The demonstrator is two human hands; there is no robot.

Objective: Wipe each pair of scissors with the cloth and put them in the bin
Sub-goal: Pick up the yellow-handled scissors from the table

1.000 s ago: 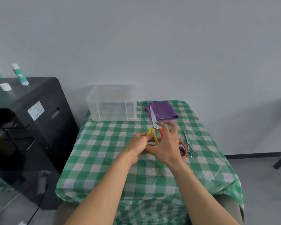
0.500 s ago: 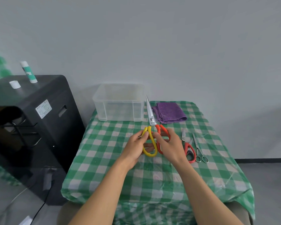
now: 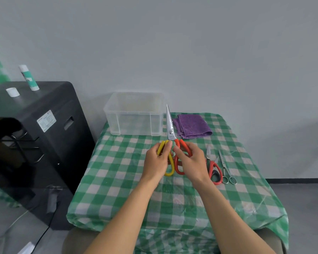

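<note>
Raised off the table since a second ago, large scissors [image 3: 170,125] are pointing up beside the bin [image 3: 134,123], blades apparently closed. Left hand [image 3: 155,162] is gripping the yellow handle [image 3: 170,168], right hand [image 3: 193,162] the red handle [image 3: 178,168].

We count three pairs of scissors: one large pair [image 3: 170,125], one red-handled pair [image 3: 214,171], one small steel pair [image 3: 225,165]. Also one purple cloth [image 3: 192,126], one clear bin [image 3: 134,116], one glue stick [image 3: 28,77], one white cap [image 3: 12,92].
</note>
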